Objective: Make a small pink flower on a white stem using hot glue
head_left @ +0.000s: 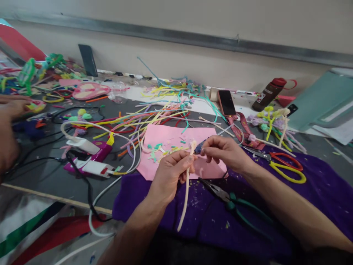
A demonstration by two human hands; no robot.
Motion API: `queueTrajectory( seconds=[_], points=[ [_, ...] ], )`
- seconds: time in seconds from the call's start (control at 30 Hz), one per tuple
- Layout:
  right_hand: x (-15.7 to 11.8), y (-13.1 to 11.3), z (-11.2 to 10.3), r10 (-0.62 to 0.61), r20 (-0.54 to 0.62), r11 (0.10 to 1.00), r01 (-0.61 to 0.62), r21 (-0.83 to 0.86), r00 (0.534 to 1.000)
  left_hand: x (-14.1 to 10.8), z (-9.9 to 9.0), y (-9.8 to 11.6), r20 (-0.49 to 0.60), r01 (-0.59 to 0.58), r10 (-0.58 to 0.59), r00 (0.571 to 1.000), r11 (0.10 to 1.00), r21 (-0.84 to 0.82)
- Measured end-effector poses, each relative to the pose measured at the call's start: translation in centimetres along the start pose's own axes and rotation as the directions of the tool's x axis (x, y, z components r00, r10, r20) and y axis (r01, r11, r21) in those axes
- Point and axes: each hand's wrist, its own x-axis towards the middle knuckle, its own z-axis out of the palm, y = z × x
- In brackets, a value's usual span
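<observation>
My left hand [173,169] pinches a cream pipe cleaner [184,206], its long stem hanging down below the fingers. At its top is a small pale fuzzy head [193,144]. Close by on the right, my right hand [220,151] has its fingers curled around a dark blue thing [199,148], mostly hidden, whose kind I cannot make out. Both hands are above a pink sheet [176,134] strewn with short pipe cleaner clippings [156,150]. Green-handled pliers [228,198] lie below them on purple cloth [143,198].
Scissors [286,169] lie right, near a phone [227,103] and a brown bottle [268,95]. Loose pipe cleaners [162,116] spread behind the sheet. Magenta power strip [103,151] and cables sit left. Another person's hand [13,110] holds something colourful at far left.
</observation>
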Motion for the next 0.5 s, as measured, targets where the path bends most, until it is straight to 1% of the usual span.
queueTrajectory(
  seconds=[0.03,0.07,0.1,0.17,0.27,0.43,0.5],
  points=[
    [-0.20,-0.39,-0.45,0.050,-0.001,0.987,-0.049,0.150,0.999,0.02,0.00,-0.02,0.008,0.017,-0.017,1.000,1.000,-0.005],
    [-0.40,-0.68,-0.79,0.090,0.000,0.962,-0.087,0.259,0.996,0.04,0.00,-0.06,0.015,0.032,-0.032,0.999,0.999,-0.010],
    [-0.58,-0.86,-1.01,0.118,0.002,0.937,-0.112,0.331,0.993,0.07,-0.01,-0.11,0.022,0.046,-0.046,0.999,0.999,-0.016],
    [-0.80,-0.93,-1.14,0.147,0.004,0.902,-0.136,0.409,0.989,0.13,-0.03,-0.28,0.034,0.074,-0.073,0.997,0.997,-0.026],
    [-0.77,-0.68,-0.97,0.145,0.004,0.886,-0.132,0.445,0.989,0.26,-0.10,-0.59,0.058,0.106,-0.103,0.993,0.993,-0.044],
    [-0.64,-0.51,-0.53,0.130,0.014,0.897,-0.124,0.424,0.991,0.45,-0.06,-0.91,0.075,0.125,-0.120,0.990,0.990,-0.068],
    [-0.89,-0.59,-0.22,0.074,-0.037,0.929,-0.055,0.365,0.997,0.50,0.06,-0.91,0.071,0.134,-0.129,0.989,0.988,-0.073]
  ],
)
